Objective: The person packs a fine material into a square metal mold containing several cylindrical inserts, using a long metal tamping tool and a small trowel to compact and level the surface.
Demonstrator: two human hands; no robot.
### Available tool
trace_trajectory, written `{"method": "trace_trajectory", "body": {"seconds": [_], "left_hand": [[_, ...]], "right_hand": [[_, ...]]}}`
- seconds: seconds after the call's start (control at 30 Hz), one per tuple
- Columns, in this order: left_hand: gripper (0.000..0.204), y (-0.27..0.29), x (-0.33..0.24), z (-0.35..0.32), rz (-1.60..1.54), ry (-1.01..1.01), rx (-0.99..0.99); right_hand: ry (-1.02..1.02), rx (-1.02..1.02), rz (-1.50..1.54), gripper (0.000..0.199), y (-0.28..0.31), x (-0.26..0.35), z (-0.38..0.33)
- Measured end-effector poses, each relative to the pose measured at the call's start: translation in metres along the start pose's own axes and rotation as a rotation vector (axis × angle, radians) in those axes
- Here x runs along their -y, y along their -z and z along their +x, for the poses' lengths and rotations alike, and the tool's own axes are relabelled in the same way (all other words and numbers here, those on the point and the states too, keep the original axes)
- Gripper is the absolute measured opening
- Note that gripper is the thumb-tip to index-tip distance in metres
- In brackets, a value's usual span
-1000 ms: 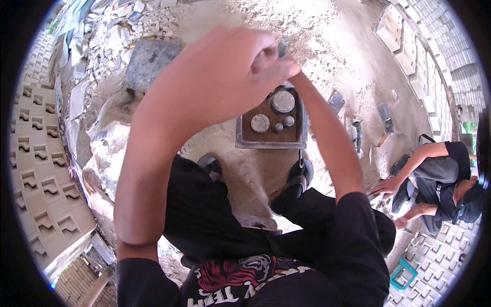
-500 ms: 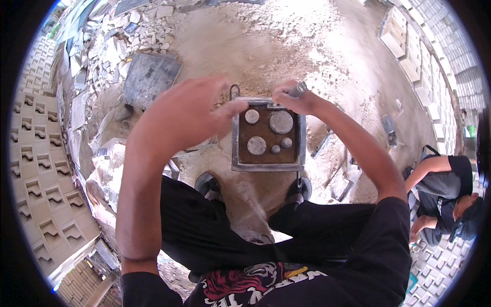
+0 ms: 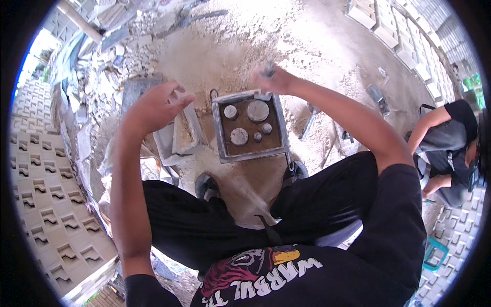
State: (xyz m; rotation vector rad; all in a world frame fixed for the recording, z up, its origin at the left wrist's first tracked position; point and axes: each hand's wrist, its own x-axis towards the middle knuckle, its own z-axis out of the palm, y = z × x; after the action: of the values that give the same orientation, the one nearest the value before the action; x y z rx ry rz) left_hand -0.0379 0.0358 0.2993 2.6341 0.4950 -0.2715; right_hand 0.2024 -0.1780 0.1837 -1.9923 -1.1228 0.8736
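Between my feet sits a square grey metal mould (image 3: 222,152), with several round whitish discs (image 3: 238,136) of different sizes on its brown floor. A wire loop sticks out at its far left corner and another at its near right. My right hand (image 3: 279,81) is closed around a short grey metal tool (image 3: 268,69), just beyond the mould's far edge. Blur and the fingers hide the tool's exact kind. Left of the mould, my left hand (image 3: 156,106) hangs in the air with fingers loosely bent and apart, holding nothing.
A pale open frame (image 3: 190,146) lies left of the mould. Broken rubble (image 3: 112,64) covers the far left, and patterned blocks (image 3: 56,199) stand stacked at left. At right, another person (image 3: 445,135) sits near a teal plastic object (image 3: 434,254). Pale blocks (image 3: 386,30) line the far right.
My left hand has moved left, away from the mould's far left corner. My right hand has lifted slightly farther beyond the far edge, still gripping the tool. The whole view has shifted and tilted.
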Motion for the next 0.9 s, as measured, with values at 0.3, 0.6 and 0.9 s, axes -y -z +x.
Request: {"method": "trace_trajectory", "body": {"seconds": [0.3, 0.6, 0.9], "left_hand": [[0.056, -0.036, -0.04, 0.035, 0.15, 0.009, -0.04], [0.053, -0.131, -0.021, 0.102, -0.382, -0.015, -0.229], [0.042, -0.165, -0.104, 0.13, -0.709, -0.439, -0.596]], "right_hand": [[0.057, -0.156, -0.084, 0.045, 0.01, -0.061, 0.007], [-0.043, -0.05, -0.624, 0.074, 0.003, 0.006, -0.023], [0.171, 0.003, -0.47, 0.037, 0.027, -0.038, -0.029]]}}
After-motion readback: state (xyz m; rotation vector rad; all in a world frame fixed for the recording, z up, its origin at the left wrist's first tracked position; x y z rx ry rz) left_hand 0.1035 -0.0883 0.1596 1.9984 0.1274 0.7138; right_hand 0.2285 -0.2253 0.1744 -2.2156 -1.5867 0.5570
